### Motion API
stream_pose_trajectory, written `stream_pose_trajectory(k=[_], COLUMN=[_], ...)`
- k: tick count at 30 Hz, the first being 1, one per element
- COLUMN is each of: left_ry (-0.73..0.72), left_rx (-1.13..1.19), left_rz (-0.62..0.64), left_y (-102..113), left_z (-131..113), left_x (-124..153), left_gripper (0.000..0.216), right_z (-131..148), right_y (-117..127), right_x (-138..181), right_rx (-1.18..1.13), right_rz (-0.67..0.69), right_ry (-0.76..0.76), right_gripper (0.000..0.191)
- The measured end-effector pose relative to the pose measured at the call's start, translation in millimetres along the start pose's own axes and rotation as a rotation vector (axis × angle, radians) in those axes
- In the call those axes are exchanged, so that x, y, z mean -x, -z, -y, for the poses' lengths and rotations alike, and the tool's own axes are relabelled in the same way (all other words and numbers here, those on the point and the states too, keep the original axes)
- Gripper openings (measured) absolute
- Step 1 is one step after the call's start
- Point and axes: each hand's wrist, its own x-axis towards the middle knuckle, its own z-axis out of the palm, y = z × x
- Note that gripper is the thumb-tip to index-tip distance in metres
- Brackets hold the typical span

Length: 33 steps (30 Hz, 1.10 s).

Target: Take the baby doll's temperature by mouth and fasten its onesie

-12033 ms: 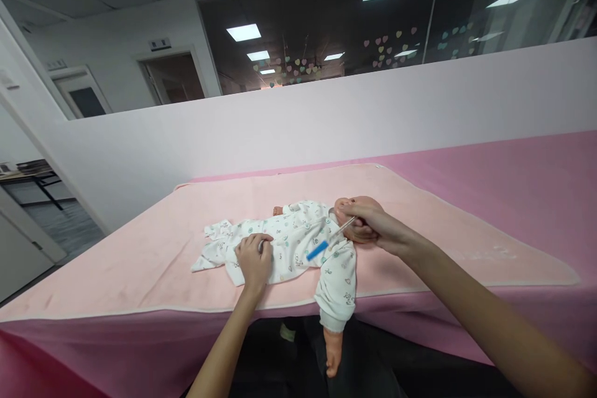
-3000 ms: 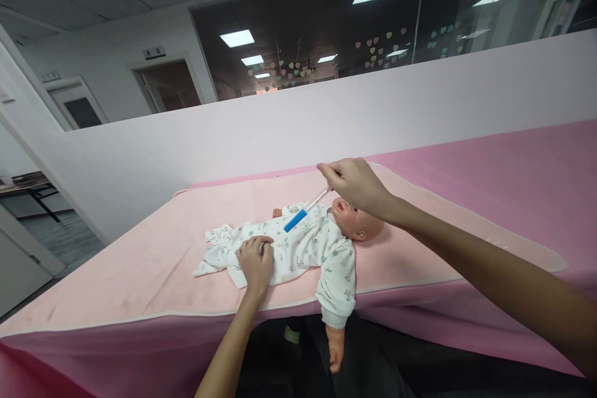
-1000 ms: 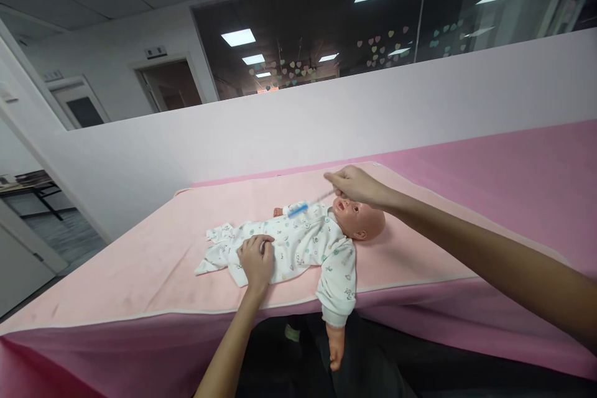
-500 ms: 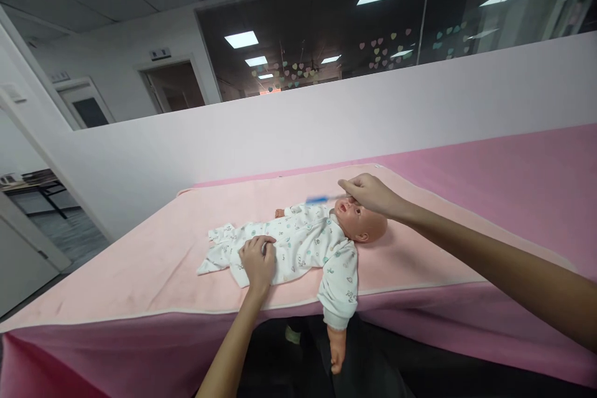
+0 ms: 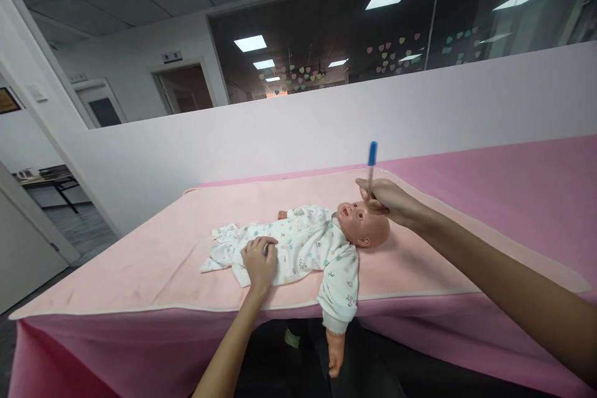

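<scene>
A baby doll [image 5: 298,252] in a white printed sleepsuit lies on its back, head to the right, one arm hanging over the table's front edge. My left hand [image 5: 259,264] rests on the doll's lower body, fingers loosely bent and holding nothing that I can see. Above the doll's head [image 5: 368,230], my right hand [image 5: 392,199] is closed on a thin pen-like stick with a blue end [image 5: 372,154]. The stick points nearly straight up, and its lower part is hidden in the fingers. Its exact kind is unclear.
A peach mat [image 5: 153,249] lies over the pink cloth [image 5: 536,180] on the table. Behind stands a white half wall [image 5: 289,130] with glass above it. Far left, a dark desk [image 5: 53,181] shows past a doorway.
My right hand has turned, swinging the stick from lying level over the doll's chest to nearly upright. The view has shifted slightly. My left hand stays on the doll.
</scene>
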Motion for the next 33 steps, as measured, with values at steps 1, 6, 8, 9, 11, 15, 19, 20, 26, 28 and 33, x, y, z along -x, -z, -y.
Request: stream_pose_trajectory(k=[1,6,8,9,11,15,19,20,26,28,33], left_ry=[0.000,0.000,0.004,0.006,0.009,0.008,0.004,0.003,0.002,0.002,-0.007], left_rx=[0.002,0.014,0.019,0.022,0.027,0.026,0.029,0.030,0.026,0.022,0.021], left_rz=[0.001,0.005,0.008,0.008,0.006,-0.001,-0.002,-0.004,-0.006,-0.008,-0.008], left_y=[0.0,0.2,0.0,-0.1,-0.7,-1.5,-1.4,-1.3,-1.7,-1.7,-1.4], left_z=[0.0,-0.3,-0.4,-0.5,-0.4,0.3,0.7,0.7,0.9,0.9,0.4], left_x=[0.0,0.2,0.5,0.5,0.5,0.2,0.3,0.4,0.8,0.6,-0.2], left_gripper=[0.023,0.023,0.022,0.022,0.022,0.022,0.021,0.021,0.021,0.021,0.022], right_z=[1.2,7.0,8.7,9.6,11.4,16.5,22.9,24.1,19.6,12.2,-23.9], right_y=[0.5,1.8,1.1,0.5,-0.9,-2.4,-3.2,-3.9,-18.1,-23.5,-17.7], right_x=[0.2,3.0,3.2,2.9,1.9,-1.0,-1.5,-1.1,1.7,3.6,17.8], right_rx=[0.000,-0.046,-0.078,-0.096,-0.120,-0.122,-0.072,-0.068,0.033,0.111,0.155], right_rz=[-0.008,0.031,0.060,0.072,0.073,0.099,0.084,0.087,0.042,0.004,-0.052], right_ry=[0.003,-0.002,-0.026,-0.041,-0.071,-0.056,-0.006,-0.001,0.037,0.087,0.073], right_gripper=[0.038,0.040,0.039,0.038,0.037,0.037,0.038,0.039,0.042,0.044,0.045])
